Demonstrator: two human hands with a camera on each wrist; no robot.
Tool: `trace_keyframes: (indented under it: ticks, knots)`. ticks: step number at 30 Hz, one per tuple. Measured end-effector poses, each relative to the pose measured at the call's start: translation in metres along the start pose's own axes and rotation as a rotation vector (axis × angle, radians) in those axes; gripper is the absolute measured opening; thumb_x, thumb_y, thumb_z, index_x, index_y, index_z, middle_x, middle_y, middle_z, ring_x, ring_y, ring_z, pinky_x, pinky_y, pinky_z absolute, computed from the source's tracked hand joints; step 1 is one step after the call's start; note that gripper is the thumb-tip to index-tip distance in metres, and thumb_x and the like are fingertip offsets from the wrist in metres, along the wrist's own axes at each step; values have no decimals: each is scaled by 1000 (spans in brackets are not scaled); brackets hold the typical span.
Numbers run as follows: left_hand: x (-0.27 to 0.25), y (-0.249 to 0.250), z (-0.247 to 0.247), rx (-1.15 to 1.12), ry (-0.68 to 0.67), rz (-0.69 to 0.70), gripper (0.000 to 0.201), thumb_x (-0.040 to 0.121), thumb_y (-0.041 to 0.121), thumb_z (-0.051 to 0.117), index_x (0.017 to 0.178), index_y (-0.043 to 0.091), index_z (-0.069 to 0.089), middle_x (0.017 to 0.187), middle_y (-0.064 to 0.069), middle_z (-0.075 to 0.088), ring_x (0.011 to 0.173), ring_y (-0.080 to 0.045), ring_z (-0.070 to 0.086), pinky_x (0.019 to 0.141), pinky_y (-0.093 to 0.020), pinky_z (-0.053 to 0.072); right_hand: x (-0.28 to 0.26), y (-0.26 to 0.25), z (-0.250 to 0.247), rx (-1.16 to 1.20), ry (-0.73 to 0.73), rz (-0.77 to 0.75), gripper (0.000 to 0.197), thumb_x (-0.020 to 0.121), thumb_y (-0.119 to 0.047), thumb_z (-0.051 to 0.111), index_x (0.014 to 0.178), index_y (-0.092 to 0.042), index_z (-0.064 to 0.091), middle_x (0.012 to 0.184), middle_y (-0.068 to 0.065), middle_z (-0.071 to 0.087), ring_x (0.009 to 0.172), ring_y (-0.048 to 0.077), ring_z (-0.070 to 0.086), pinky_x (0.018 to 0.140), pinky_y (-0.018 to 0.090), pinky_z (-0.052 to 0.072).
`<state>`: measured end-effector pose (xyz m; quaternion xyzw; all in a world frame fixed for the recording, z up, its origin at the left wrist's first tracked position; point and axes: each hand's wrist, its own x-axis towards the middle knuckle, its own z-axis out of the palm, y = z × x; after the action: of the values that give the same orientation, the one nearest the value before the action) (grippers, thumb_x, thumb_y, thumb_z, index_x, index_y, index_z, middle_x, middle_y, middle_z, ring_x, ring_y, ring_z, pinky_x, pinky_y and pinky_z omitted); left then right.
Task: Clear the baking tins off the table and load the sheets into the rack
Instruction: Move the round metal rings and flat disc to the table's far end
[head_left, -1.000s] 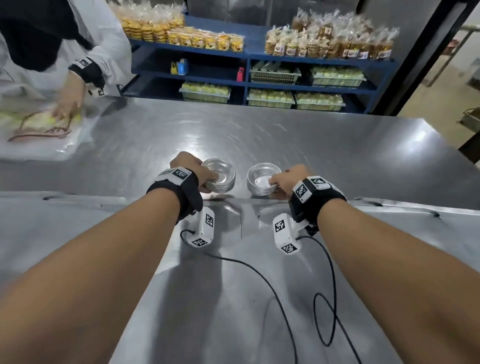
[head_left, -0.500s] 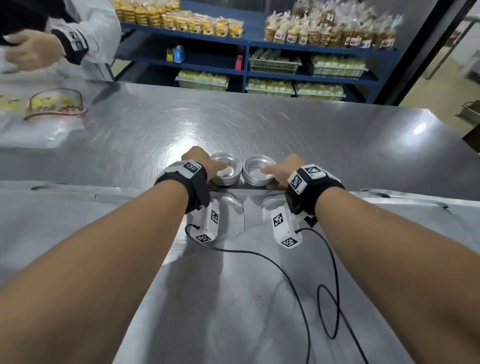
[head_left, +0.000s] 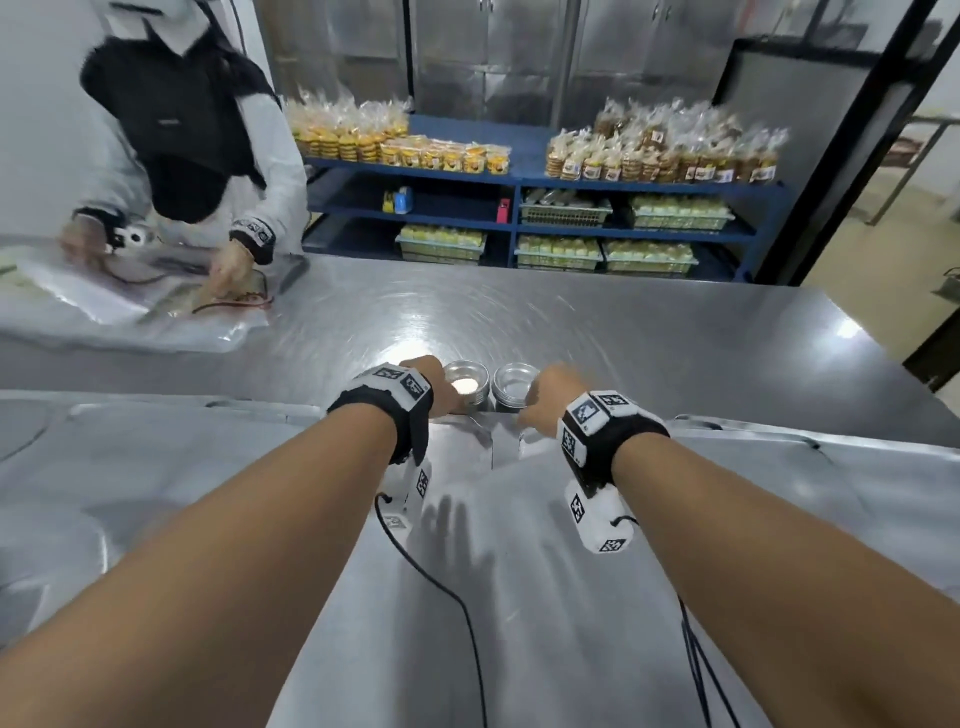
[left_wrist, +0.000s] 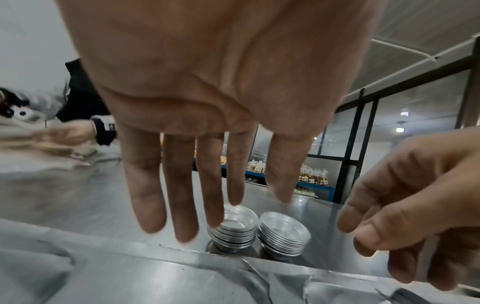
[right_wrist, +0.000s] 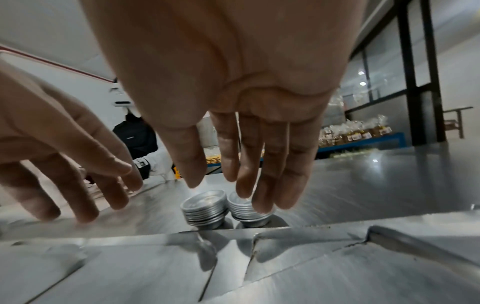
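Two stacks of small round aluminium baking tins stand side by side on the steel table, the left stack (head_left: 466, 387) and the right stack (head_left: 514, 384). They sit just beyond the far edge of the dented metal sheets (head_left: 519, 597) lying under my forearms. My left hand (head_left: 434, 387) is at the near left of its stack (left_wrist: 233, 228), fingers (left_wrist: 179, 205) straight and holding nothing. My right hand (head_left: 548, 397) hovers by the right stack (right_wrist: 249, 214) with straight fingers (right_wrist: 270, 181), also empty. Whether any fingertip touches a tin I cannot tell.
Another person (head_left: 182, 156) works with plastic bags (head_left: 130, 312) at the table's far left. Blue shelves (head_left: 519, 182) with packed baked goods stand behind the table. Bare steel table top (head_left: 675, 338) stretches right of the tins. Cables (head_left: 441, 597) trail over the sheets.
My hands gripped one tin stack each and slid them together at the sheets' edge. Now both hands have let go and their fingers are straight. The other person has bent over the bags.
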<state>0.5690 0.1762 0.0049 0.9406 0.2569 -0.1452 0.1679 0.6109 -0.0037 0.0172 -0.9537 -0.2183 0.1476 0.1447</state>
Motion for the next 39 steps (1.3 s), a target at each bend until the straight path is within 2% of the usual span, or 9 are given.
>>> trace_keyframes:
  ticks: [2,5,8,13,18,21,24,32,39]
  knots:
    - [-34,-3,-6,41,-50,-8,32,85,44,67,76,13,62,94,-1,76,74,-20,71,71,-29,52,-31,-13,-6,-15,-23,-45,19,82,-36,74,83,-19,66,71,-4,58,73,19,58,72,27,49]
    - [-102,-7,-18,56,-66,-8,33,88,45,65,73,15,62,93,3,76,73,-19,70,76,-29,54,-77,-34,-10,-99,-71,-64,32,83,-36,72,104,-13,66,90,3,64,86,22,63,82,29,54]
    - [-184,-19,-19,51,-62,14,30,89,40,64,72,15,67,82,5,76,68,-16,71,67,-24,56,-133,-57,-3,-165,-124,-136,28,81,-38,71,94,-13,67,86,1,66,85,21,64,86,33,54]
    - [-309,-59,1,79,-19,12,31,89,40,66,96,11,74,82,0,71,80,-20,65,69,-26,48,-233,-95,28,-137,-210,-217,34,81,-34,74,103,-9,69,100,7,67,88,25,65,73,29,51]
    - [-414,-119,22,35,86,-72,30,91,36,66,108,12,73,110,-4,71,100,-22,66,77,-28,49,-320,-132,58,-148,-242,-357,24,80,-33,72,77,-12,61,83,5,62,71,25,61,55,23,44]
    - [-464,-166,36,11,133,-161,28,92,31,65,105,7,72,110,-7,71,95,-23,64,79,-28,50,-362,-153,79,-124,-246,-428,27,79,-31,68,92,-8,67,95,7,66,83,27,68,69,30,57]
    - [-501,-217,51,1,131,-283,25,90,31,65,109,13,66,118,-10,67,108,-27,62,85,-29,48,-395,-174,100,-119,-248,-490,35,81,-32,68,107,-9,68,109,8,66,92,27,67,83,38,58]
    - [-561,-309,82,-51,99,-512,55,87,43,65,132,15,52,130,-12,57,118,-31,57,97,-35,48,-449,-228,146,-65,-321,-556,44,83,-44,67,111,-10,67,112,7,65,98,28,65,87,39,56]
    - [-574,-334,94,-145,104,-503,35,80,33,66,109,14,62,109,-10,65,86,-30,66,68,-29,54,-474,-252,180,10,-286,-472,38,82,-40,70,103,-9,63,104,10,65,94,30,68,71,30,53]
